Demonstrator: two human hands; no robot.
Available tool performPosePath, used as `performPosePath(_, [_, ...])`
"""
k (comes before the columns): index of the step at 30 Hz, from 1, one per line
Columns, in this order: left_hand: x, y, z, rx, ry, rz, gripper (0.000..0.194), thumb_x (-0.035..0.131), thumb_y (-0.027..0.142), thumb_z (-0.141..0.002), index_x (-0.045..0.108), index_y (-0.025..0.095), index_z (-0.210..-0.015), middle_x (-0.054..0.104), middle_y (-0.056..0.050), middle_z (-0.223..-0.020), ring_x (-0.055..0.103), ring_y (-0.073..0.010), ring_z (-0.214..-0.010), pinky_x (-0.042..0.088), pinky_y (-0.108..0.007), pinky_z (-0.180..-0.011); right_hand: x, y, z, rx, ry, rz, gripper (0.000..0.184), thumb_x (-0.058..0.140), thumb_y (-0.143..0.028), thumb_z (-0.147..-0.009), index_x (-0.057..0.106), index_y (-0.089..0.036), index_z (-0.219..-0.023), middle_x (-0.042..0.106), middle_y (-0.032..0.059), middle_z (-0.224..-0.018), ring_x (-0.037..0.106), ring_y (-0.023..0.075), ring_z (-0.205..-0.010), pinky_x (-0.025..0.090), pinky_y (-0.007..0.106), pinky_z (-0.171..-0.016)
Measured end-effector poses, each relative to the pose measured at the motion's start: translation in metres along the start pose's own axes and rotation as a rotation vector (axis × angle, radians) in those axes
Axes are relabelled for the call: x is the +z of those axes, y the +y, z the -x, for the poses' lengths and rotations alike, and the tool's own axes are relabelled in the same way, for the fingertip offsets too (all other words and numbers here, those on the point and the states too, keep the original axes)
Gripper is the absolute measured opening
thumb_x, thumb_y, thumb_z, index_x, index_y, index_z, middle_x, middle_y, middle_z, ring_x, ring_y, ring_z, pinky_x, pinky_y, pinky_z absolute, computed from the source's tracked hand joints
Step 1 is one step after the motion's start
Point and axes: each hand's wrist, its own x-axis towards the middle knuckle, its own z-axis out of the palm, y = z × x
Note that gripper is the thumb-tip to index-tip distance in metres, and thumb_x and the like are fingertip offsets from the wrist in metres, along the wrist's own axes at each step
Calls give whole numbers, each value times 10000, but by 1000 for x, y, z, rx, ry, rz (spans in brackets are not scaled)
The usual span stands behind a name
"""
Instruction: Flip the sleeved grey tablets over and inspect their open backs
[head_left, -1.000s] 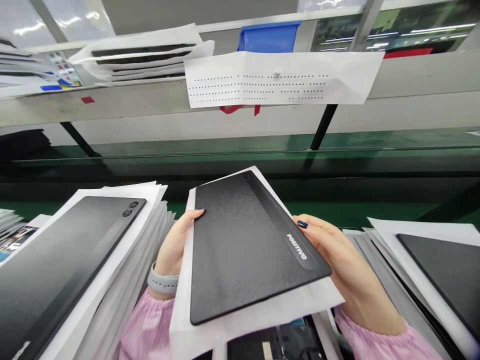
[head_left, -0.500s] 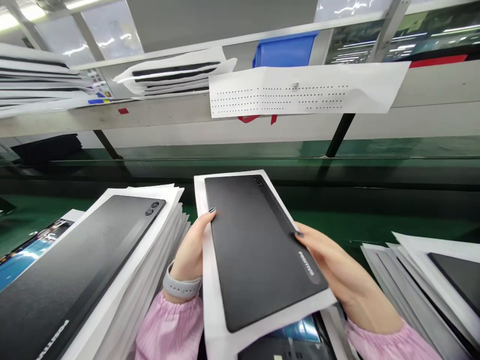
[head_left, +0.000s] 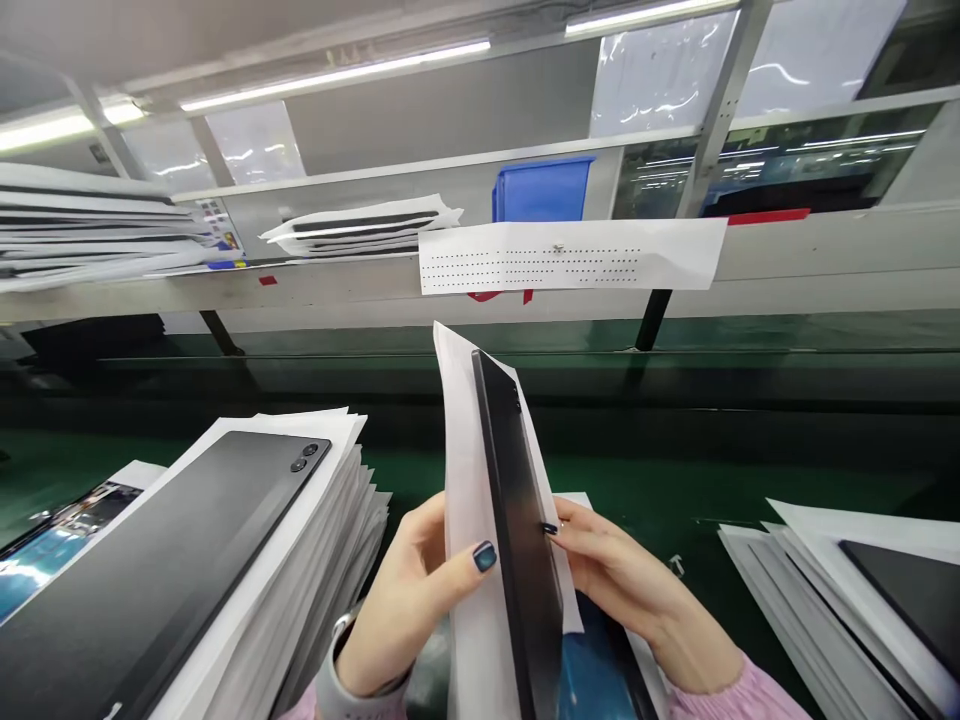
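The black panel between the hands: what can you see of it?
The black panel looks smooth, hard and thin, tilted nearly edge-on, with small dark spots near its top. White sheeting shows on both sides. The right hand touches its face; the left hand holds the sheeting. Its lower end is out of view.

held tablet (head_left: 517, 530): dark, smooth, bit of sheen, metal or plastic, can't tell. white sleeve (head_left: 472, 500) around it looks thin, soft, matt. tablet on left stack (head_left: 187, 540): dark grey, mostly matt, shinier strip along edge. blue bin (head_left: 541, 190) looks like smooth plastic. pinned sheet (head_left: 570, 256): white paper, creased.
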Motion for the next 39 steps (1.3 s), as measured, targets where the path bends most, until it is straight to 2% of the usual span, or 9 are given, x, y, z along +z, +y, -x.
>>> performPosePath(7, [-3, -3, 1, 26, 91, 66, 426, 917, 441, -626, 789, 263, -991, 796, -52, -938, 725, -317, -947, 581, -379, -831, 1, -7, 1, -167, 116, 33, 366, 821, -290, -800, 749, -237, -1154, 782, 72, -1060, 732, 245, -962, 550, 347, -896])
performPosePath(12, [-16, -11, -7, 19, 169, -7, 344, 915, 360, -649, 793, 203, -930, 801, -63, -969, 698, -307, -1044, 547, -374, -933, -2, -20, 11, -370, 268, 190, 342, 840, -325, -748, 765, -248, -1073, 781, 72, -1027, 705, 297, -1003, 518, 410, -940])
performPosePath(15, [-28, -18, -17, 52, 121, -92, 302, 885, 328, -699, 790, 236, -970, 796, -39, -1009, 673, -285, -1086, 515, -369, -957, -6, -25, 16, -409, 337, 289, 294, 843, -377, -707, 777, -226, -950, 771, 73, -913, 693, 318, -959, 498, 443, -954])
performPosePath(18, [-36, -21, -25, 134, 26, -209, 200, 867, 286, -719, 767, 247, -888, 749, -7, -880, 661, -222, -851, 509, -325, -770, -10, -29, 18, -457, 420, 385, 230, 837, -404, -692, 757, -218, -802, 714, 52, -805, 654, 286, -847, 504, 409, -858])
performPosePath(22, [-36, -18, -30, 241, -150, -212, 197, 850, 322, -729, 686, 214, -721, 688, -29, -816, 594, -195, -714, 451, -322, -659, -17, -30, 17, -527, 381, 449, 311, 830, -472, -703, 688, -204, -631, 665, 57, -804, 604, 253, -795, 476, 348, -723])
performPosePath(28, [-35, -20, -30, 261, -203, -188, 244, 814, 362, -779, 646, 200, -709, 670, -35, -809, 574, -178, -730, 441, -303, -688, -17, -33, 16, -506, 345, 456, 319, 860, -457, -680, 682, -202, -610, 659, 51, -802, 599, 232, -770, 487, 338, -715])
performPosePath(31, [-35, -21, -24, 195, -166, -184, 185, 849, 333, -752, 722, 214, -817, 693, -21, -841, 600, -174, -754, 475, -280, -699, -13, -35, 20, -446, 324, 453, 299, 873, -464, -668, 720, -208, -678, 672, 46, -786, 624, 238, -772, 525, 363, -777])
performPosePath(35, [-27, -15, -13, -10, 169, -41, 390, 904, 485, -643, 764, 218, -891, 783, -33, -882, 704, -251, -920, 543, -323, -864, -7, -35, 35, -214, 196, 566, 381, 839, -547, -702, 778, -198, -842, 713, 67, -833, 673, 283, -865, 544, 421, -875])
performPosePath(39, [-21, 0, -5, -341, 294, 44, 517, 970, 443, -506, 740, 191, -893, 805, -52, -801, 763, -329, -835, 590, -324, -653, 0, -37, 54, -140, 209, 660, 479, 821, -603, -705, 772, -175, -913, 708, 87, -938, 662, 277, -897, 555, 387, -807])
